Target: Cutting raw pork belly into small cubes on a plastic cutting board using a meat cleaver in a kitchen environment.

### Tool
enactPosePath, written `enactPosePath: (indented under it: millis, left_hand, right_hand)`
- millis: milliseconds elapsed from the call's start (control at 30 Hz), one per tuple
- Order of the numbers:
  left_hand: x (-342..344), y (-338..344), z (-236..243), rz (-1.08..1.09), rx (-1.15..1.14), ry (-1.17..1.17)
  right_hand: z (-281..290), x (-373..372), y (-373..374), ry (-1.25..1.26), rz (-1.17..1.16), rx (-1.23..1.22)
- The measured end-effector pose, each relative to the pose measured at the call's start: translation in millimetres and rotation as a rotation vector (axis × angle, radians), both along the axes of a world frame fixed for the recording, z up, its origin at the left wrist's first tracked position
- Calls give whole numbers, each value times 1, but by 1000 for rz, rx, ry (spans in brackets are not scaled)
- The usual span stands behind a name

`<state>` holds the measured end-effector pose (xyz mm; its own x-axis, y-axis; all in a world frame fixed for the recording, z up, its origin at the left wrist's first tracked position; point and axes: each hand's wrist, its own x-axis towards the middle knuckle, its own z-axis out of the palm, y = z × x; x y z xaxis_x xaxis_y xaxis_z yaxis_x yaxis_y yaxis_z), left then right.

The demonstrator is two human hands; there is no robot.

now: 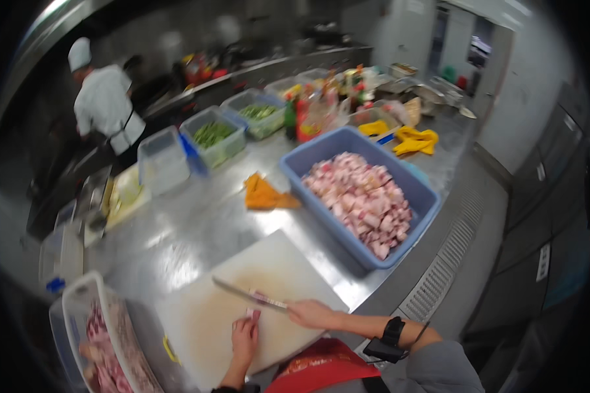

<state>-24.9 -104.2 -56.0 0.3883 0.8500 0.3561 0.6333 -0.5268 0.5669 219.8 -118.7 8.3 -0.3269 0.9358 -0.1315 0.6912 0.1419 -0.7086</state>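
Observation:
My right hand (308, 314) grips the handle of a kitchen knife (237, 289), whose blade points left above a white cutting board (286, 257). Curled fingers of my left hand (244, 338) hold a small piece of pink meat (254, 315) against the board, just below the blade. Some reddish meat shows beside the blade, partly covered by it. Beyond the board, to the right, a blue tub (297, 169) is heaped with diced pink meat (360, 196). At the lower left, a clear plastic bin (96, 278) holds larger meat pieces (105, 357).
Orange (263, 193) and yellow cloths (415, 140) lie on the steel counter (196, 242). Clear containers (233, 147), some with chopped greens, and sauce bottles (311, 118) line its far side. A person in white (105, 105) stands beyond, at the left.

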Motion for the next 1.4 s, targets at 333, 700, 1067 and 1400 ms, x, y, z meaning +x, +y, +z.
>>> enactPosePath:
  millis: [333, 700, 1067, 1400]
  left_hand:
    - [8, 16, -9, 124, 42, -158]
    - [7, 1, -15, 123, 54, -151]
    - [-11, -13, -7, 152, -13, -137]
    - [-7, -18, -10, 147, -13, -158]
  right_hand:
    - [36, 2, 0, -118, 48, 13]
    - [-3, -39, 3, -207, 136, 89]
    - [49, -25, 3, -219, 167, -16]
    - [4, -54, 14, -196, 165, 53]
